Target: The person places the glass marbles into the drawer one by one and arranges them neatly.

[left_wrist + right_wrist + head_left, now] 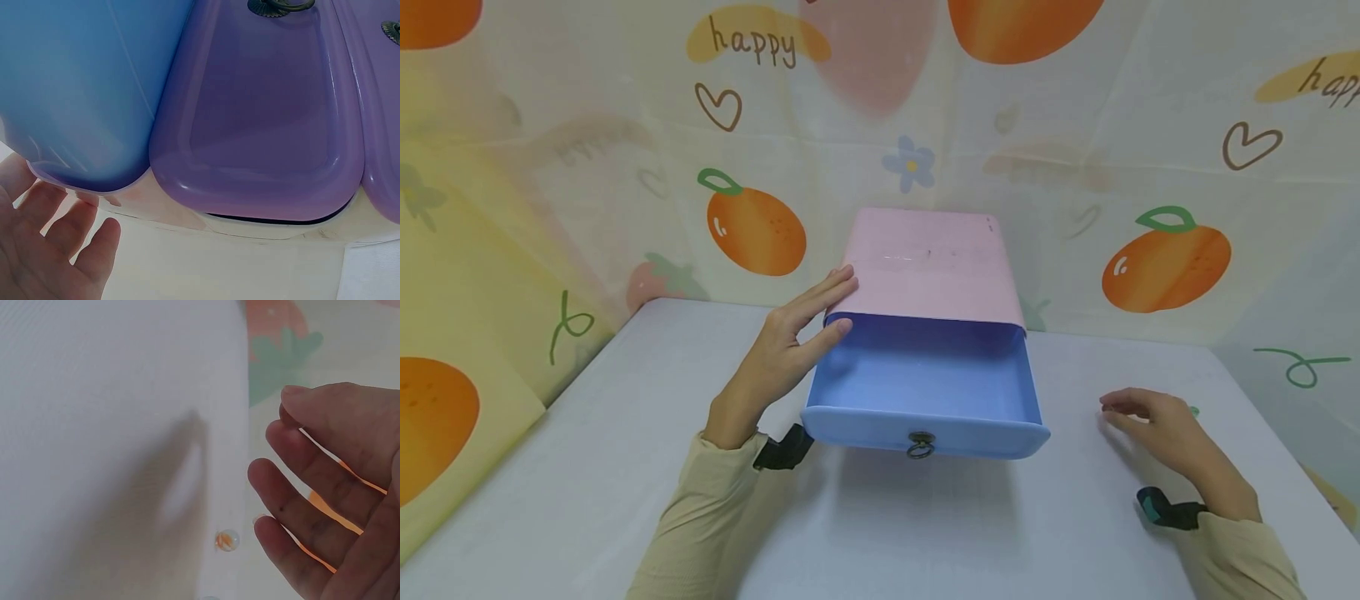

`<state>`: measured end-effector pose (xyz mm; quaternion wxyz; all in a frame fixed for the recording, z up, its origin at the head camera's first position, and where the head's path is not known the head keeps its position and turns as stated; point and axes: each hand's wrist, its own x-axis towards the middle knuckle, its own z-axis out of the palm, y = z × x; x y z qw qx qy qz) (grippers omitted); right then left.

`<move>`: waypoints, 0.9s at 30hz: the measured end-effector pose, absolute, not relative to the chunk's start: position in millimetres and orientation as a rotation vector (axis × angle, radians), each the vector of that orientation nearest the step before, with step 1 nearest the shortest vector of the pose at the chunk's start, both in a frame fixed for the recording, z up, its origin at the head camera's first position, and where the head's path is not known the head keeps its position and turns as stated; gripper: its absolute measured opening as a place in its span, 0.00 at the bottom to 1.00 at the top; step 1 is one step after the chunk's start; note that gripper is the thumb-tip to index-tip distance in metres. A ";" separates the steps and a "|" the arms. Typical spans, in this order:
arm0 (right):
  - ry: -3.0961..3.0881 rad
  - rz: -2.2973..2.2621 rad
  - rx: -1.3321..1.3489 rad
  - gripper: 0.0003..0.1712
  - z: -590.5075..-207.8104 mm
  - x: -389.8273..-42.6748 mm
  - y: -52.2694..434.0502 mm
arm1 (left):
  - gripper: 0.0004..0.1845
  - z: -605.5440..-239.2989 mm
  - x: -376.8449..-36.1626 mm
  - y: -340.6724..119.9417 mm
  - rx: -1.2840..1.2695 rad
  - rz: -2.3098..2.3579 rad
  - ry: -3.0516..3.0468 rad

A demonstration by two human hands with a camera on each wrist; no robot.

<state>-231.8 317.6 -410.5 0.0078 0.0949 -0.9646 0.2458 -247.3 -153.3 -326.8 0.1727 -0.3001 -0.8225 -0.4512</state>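
A pink-topped drawer cabinet (925, 258) has its blue top drawer (917, 367) pulled out, with a metal ring handle (921, 446) on the front. My left hand (778, 358) rests on the cabinet's left top edge, fingers extended, thumb beside the drawer's side. In the left wrist view, its fingers lie along the cabinet's side by the blue drawer. Over the table's right part, my right hand (1172, 433) is loosely bent, thumb and index tips close together; I cannot tell whether something small lies between them. Below it sits a clear marble (227, 540) with an orange swirl.
Two purple drawers (256, 125) with metal ring handles are closed under the blue one. A green marble (1195, 411) shows behind the right hand. A white cloth covers the table (587, 467), and a fruit-printed curtain (1060, 167) hangs behind the cabinet.
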 end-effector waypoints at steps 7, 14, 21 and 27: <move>-2.979 0.772 0.342 0.16 -402.7 -230.0 313.3 | 0.27 -326.6 -247.9 -153.1 -0.856 -1.278 -2.332; -2.958 0.752 0.357 0.17 -395.2 -227.9 308.5 | 0.27 -326.8 -247.6 -153.1 -0.845 -1.279 -2.338; -2.936 0.737 0.371 0.17 -387.5 -225.3 301.3 | 0.27 -326.5 -247.0 -153.2 -0.851 -1.280 -2.328; -2.902 0.709 0.398 0.16 -380.4 -221.7 293.2 | 0.26 -327.8 -247.9 -154.0 -0.854 -1.270 -2.331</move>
